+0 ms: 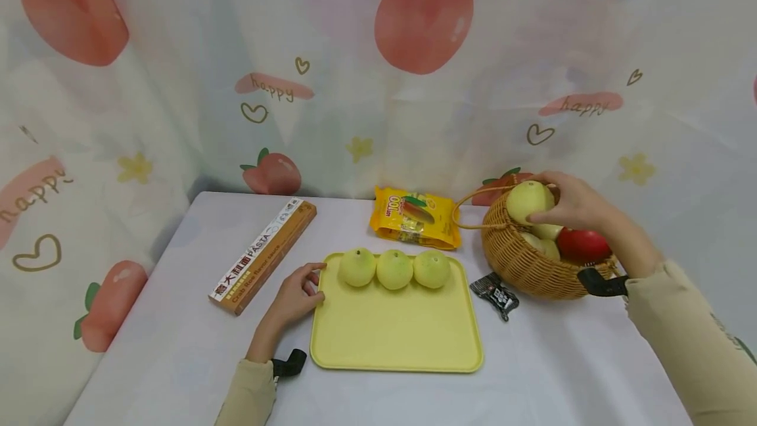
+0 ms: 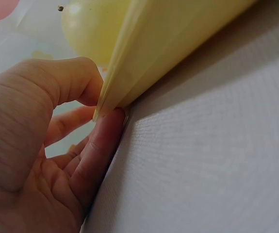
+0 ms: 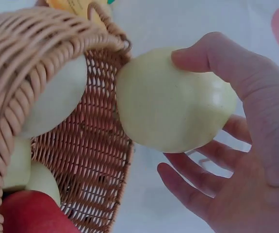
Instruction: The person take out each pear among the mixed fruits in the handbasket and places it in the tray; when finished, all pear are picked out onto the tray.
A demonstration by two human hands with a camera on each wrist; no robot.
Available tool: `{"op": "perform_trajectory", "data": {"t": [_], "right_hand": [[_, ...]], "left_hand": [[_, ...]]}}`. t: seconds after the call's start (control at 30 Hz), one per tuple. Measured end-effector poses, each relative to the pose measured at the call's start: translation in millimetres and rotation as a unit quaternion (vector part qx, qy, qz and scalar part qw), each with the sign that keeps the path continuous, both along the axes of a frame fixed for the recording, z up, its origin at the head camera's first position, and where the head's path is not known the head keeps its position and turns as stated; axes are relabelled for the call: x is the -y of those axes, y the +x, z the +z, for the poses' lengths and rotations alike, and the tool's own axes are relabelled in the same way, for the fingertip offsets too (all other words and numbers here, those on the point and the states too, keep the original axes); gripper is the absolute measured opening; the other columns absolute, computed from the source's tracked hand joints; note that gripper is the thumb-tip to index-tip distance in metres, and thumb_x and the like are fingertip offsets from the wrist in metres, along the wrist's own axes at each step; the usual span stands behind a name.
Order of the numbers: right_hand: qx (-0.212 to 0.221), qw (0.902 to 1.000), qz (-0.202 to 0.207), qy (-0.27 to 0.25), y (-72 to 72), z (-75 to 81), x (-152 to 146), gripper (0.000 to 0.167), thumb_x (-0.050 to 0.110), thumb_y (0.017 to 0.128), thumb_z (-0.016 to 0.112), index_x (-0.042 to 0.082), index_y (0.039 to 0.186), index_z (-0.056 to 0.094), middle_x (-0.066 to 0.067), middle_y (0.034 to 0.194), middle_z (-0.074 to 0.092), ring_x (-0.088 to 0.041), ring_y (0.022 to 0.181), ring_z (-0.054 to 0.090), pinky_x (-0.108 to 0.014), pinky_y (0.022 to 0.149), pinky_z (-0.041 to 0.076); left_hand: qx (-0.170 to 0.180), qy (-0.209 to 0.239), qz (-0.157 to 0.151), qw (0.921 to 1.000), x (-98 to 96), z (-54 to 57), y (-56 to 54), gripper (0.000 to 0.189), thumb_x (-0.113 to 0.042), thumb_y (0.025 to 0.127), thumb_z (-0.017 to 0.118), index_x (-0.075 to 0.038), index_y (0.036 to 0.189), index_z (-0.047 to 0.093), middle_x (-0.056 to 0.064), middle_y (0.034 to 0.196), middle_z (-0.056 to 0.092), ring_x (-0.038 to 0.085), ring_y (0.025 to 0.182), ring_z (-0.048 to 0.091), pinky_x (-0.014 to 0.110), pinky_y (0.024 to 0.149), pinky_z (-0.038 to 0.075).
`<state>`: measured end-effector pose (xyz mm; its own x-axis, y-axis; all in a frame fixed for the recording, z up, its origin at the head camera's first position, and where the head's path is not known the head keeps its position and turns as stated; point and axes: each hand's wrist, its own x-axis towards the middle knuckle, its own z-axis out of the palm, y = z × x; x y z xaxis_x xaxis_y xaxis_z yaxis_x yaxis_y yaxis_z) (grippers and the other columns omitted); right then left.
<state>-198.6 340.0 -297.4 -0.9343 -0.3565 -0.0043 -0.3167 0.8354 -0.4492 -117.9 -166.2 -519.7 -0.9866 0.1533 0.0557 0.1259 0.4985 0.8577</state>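
Note:
My right hand (image 1: 570,202) holds a round, pale yellow-green fruit (image 1: 528,202) just above the rim of a wicker basket (image 1: 520,268). In the right wrist view, the thumb lies across the top of this fruit (image 3: 173,102) and the fingers curve beneath it. More pale fruits (image 3: 57,99) and a red one (image 1: 582,246) lie inside the basket. My left hand (image 1: 296,296) pinches the left edge of a yellow tray (image 1: 396,334), its thumb and fingertips at the rim (image 2: 115,92). Three matching fruits (image 1: 394,269) stand in a row along the tray's far side.
A yellow snack bag (image 1: 414,217) with a mango picture lies behind the tray, beside the basket's handle (image 1: 473,227). Left of the tray is a long pasta box (image 1: 263,255). A small black packet (image 1: 497,294) sits between tray and basket. A patterned cloth (image 1: 331,117) hangs behind.

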Motion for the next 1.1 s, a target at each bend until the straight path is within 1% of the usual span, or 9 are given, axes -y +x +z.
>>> {"op": "perform_trajectory", "data": {"t": [0.1,0.17,0.33,0.43,0.5,0.57,0.67,0.8,1.1], "right_hand": [[-0.013,0.9998,-0.013,-0.010,6.8,1.8,5.4,0.076,0.018,0.077,0.084,-0.007,0.137,0.045,-0.025,0.123,0.054,-0.043,0.103,0.058,-0.042,0.079,0.051],[-0.029,0.9993,-0.015,-0.017,11.2,2.8,8.7,0.075,0.017,0.076,0.084,-0.005,0.137,0.047,-0.022,0.122,0.055,-0.040,0.100,0.057,-0.036,0.077,0.050],[-0.091,0.9949,0.021,-0.038,21.1,3.1,19.5,0.074,0.013,0.071,0.087,-0.003,0.135,0.052,-0.019,0.121,0.057,-0.032,0.098,0.056,-0.024,0.074,0.046],[-0.127,0.9902,0.043,-0.039,24.5,0.2,28.1,0.075,0.011,0.069,0.087,-0.005,0.133,0.053,-0.021,0.122,0.057,-0.032,0.102,0.054,-0.037,0.081,0.047],[-0.133,0.9895,0.043,-0.036,26.6,-2.6,34.4,0.074,0.011,0.069,0.087,-0.003,0.133,0.053,-0.018,0.121,0.057,-0.030,0.103,0.053,-0.045,0.082,0.047],[-0.135,0.9894,0.044,-0.030,29.2,-5.7,39.3,0.074,0.013,0.069,0.087,-0.003,0.133,0.053,-0.020,0.122,0.056,-0.033,0.104,0.052,-0.054,0.082,0.045],[-0.126,0.9913,0.027,-0.024,33.1,-11.1,45.2,0.073,0.016,0.070,0.087,0.002,0.134,0.053,-0.017,0.121,0.056,-0.030,0.099,0.053,-0.052,0.079,0.046],[-0.128,0.9910,0.030,-0.023,37.2,-18.5,51.0,0.071,0.018,0.071,0.085,0.004,0.134,0.054,-0.014,0.119,0.056,-0.027,0.094,0.054,-0.048,0.076,0.046],[-0.166,0.9828,0.072,-0.039,46.0,-28.4,72.7,0.073,0.018,0.068,0.086,0.007,0.133,0.055,-0.011,0.125,0.057,-0.024,0.100,0.055,-0.049,0.080,0.050]], "left_hand": [[0.000,0.001,-0.002,1.0000,-0.1,-0.5,0.2,0.058,0.001,0.073,0.068,-0.009,0.129,0.061,0.004,0.092,0.058,0.013,0.067,0.053,0.025,0.061,0.042],[-0.001,0.003,-0.002,1.0000,-0.4,-0.7,0.0,0.058,0.001,0.073,0.068,-0.009,0.129,0.061,0.004,0.092,0.058,0.013,0.067,0.053,0.025,0.061,0.042],[0.000,0.002,0.000,1.0000,-1.3,-0.9,-0.4,0.058,0.001,0.073,0.069,-0.009,0.130,0.061,0.004,0.092,0.058,0.012,0.067,0.053,0.025,0.061,0.042],[0.002,0.003,0.002,1.0000,-1.8,-0.6,0.4,0.058,0.001,0.073,0.069,-0.009,0.130,0.061,0.004,0.092,0.057,0.013,0.067,0.053,0.025,0.061,0.042],[0.003,0.004,0.003,1.0000,-2.0,-0.4,1.0,0.058,0.001,0.073,0.069,-0.008,0.130,0.061,0.004,0.091,0.057,0.013,0.067,0.053,0.025,0.061,0.043],[0.004,0.004,0.004,1.0000,-1.9,-0.2,1.5,0.058,0.001,0.073,0.069,-0.008,0.130,0.061,0.004,0.091,0.057,0.013,0.067,0.053,0.025,0.061,0.043],[0.004,0.003,0.006,1.0000,-1.8,0.3,1.4,0.058,0.001,0.073,0.069,-0.008,0.130,0.061,0.005,0.092,0.058,0.013,0.067,0.053,0.025,0.061,0.043],[0.007,0.000,0.008,0.9999,-1.7,-0.1,1.3,0.058,0.000,0.073,0.069,-0.008,0.130,0.061,0.005,0.092,0.058,0.013,0.067,0.053,0.026,0.061,0.043],[0.009,-0.001,0.008,0.9999,-1.3,0.1,1.8,0.057,0.000,0.073,0.069,-0.008,0.129,0.061,0.004,0.092,0.057,0.013,0.067,0.053,0.026,0.060,0.043]]}}
